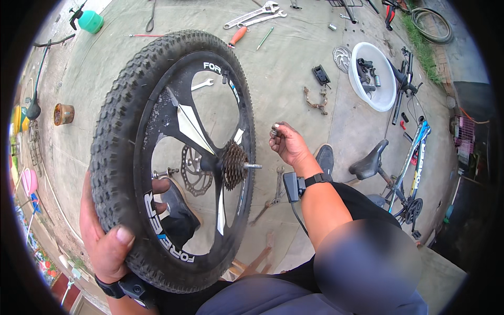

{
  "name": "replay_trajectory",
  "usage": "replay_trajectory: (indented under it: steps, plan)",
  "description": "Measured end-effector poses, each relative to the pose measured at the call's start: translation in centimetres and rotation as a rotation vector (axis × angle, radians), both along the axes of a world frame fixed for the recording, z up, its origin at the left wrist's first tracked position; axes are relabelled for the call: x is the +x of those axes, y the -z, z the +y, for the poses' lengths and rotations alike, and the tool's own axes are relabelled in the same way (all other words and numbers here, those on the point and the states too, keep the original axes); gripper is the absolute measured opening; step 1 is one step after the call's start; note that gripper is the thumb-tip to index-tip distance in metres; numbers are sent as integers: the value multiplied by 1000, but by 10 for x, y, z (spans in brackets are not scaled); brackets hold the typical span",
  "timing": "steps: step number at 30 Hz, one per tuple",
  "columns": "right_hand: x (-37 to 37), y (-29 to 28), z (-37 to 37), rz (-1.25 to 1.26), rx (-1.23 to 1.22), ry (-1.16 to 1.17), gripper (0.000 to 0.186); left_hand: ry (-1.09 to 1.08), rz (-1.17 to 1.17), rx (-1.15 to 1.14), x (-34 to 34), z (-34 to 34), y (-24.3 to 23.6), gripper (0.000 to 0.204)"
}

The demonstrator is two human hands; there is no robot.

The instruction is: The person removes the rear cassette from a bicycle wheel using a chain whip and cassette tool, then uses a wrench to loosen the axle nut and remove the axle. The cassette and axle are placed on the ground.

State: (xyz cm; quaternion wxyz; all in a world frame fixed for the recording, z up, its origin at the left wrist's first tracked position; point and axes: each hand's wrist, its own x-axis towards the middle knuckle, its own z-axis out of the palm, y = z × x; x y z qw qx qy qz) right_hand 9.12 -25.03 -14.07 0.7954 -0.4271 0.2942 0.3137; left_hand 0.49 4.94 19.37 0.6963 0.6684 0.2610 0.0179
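Note:
My left hand (107,241) grips a black bicycle wheel (121,131) by its knobby tyre and rim, holding it upright at a slant. The wheel has black spokes with white panels, a rusty cassette (233,164) and an axle (254,166) sticking out to the right; a disc rotor (197,176) shows through it. My right hand (287,143), right of the wheel, has its fingers closed on a small metal nut (274,133). Wrenches (275,191) lie on the ground below that hand.
Wrenches (251,14), a screwdriver (237,37) and loose parts lie ahead. A white basin (383,79) of parts, another rotor (342,59) and a bicycle frame (417,157) with saddle (366,165) are to my right. A green sprayer (90,21) and tin (64,114) stand left.

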Motion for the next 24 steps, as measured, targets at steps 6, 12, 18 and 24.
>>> replay_trajectory:
  steps: [6, 12, 18, 24]
  plan:
    - [16, -114, -20, -196, 250, 36, 13, 223, -20, -143, -19, 1, -21, 95]
    - [7, -232, -45, -340, -144, -122, 17, 356, -101, -138, -22, -21, -30, 84]
    - [-41, -256, -56, -356, -383, -251, 20, 399, -141, -48, -27, -29, -28, 77]
    - [-64, -224, -30, -276, -390, -219, 20, 401, -186, -15, -28, -30, -24, 75]
